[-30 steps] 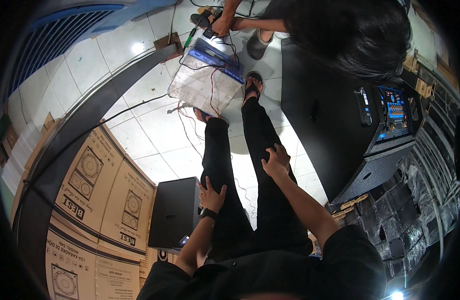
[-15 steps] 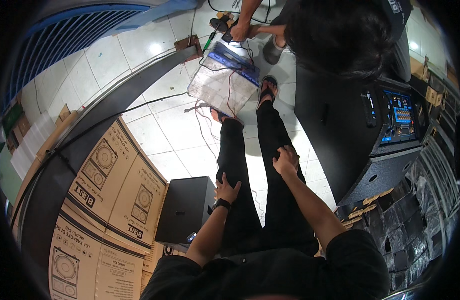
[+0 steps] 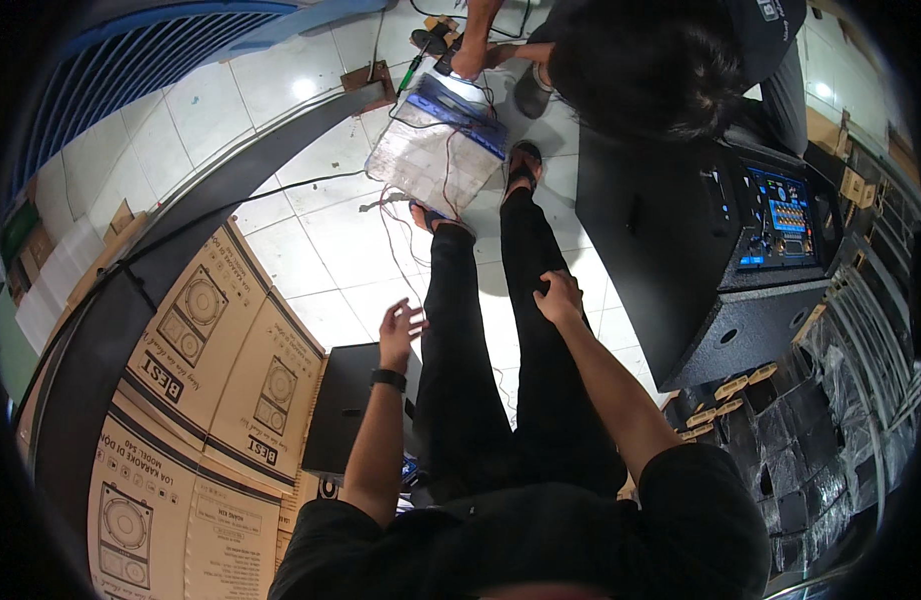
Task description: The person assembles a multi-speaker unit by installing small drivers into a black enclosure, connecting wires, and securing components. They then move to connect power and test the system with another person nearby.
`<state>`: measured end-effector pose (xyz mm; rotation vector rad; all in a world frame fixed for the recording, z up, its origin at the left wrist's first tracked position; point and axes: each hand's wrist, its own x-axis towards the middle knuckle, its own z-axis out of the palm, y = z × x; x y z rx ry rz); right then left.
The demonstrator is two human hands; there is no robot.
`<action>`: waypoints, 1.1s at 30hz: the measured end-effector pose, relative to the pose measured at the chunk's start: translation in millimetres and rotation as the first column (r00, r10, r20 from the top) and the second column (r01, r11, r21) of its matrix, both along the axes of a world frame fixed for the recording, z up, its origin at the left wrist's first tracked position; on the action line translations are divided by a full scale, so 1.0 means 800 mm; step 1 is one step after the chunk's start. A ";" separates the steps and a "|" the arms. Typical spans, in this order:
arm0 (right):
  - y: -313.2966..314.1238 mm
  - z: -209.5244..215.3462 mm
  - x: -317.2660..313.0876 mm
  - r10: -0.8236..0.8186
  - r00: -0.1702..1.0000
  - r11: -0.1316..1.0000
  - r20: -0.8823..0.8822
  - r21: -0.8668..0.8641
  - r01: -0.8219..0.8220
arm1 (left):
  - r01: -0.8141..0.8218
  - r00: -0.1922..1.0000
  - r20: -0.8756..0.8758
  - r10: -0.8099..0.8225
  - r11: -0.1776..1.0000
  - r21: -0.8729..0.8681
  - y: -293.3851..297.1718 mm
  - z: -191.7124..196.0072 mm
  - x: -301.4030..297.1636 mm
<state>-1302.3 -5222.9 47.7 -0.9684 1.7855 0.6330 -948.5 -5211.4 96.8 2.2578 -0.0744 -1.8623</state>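
Note:
My left hand (image 3: 401, 335) hangs in the air beside my left thigh, holding nothing, its fingers apart. A dark watch or band (image 3: 389, 378) is on that wrist. My right hand (image 3: 561, 298) rests on my right leg (image 3: 531, 240) near the knee, fingers loosely bent over the black trousers. Ahead of my feet lies a worn whitish board (image 3: 421, 165) with a blue strip-like part (image 3: 456, 110) along its far edge and thin wires across it. Beyond it, the hands of another person (image 3: 471, 60) work over small parts; what they hold is partly hidden.
A large black speaker cabinet (image 3: 651, 220) with a lit control panel (image 3: 781, 215) stands at right. Printed cardboard boxes (image 3: 201, 340) and a smaller black cabinet (image 3: 346, 400) are at left. A green-handled tool (image 3: 409, 75) lies beyond the board. Cables (image 3: 311, 185) cross the tiled floor.
My left hand has lifted off my left thigh and moved up and to the left. My right hand stays on the right leg. The view has shifted slightly.

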 end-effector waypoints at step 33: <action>-0.082 0.076 -0.025 -0.257 0.853 0.861 0.455 -0.293 0.415 | 0.309 0.951 0.009 -0.310 0.946 -0.100 -0.063 0.095 -0.009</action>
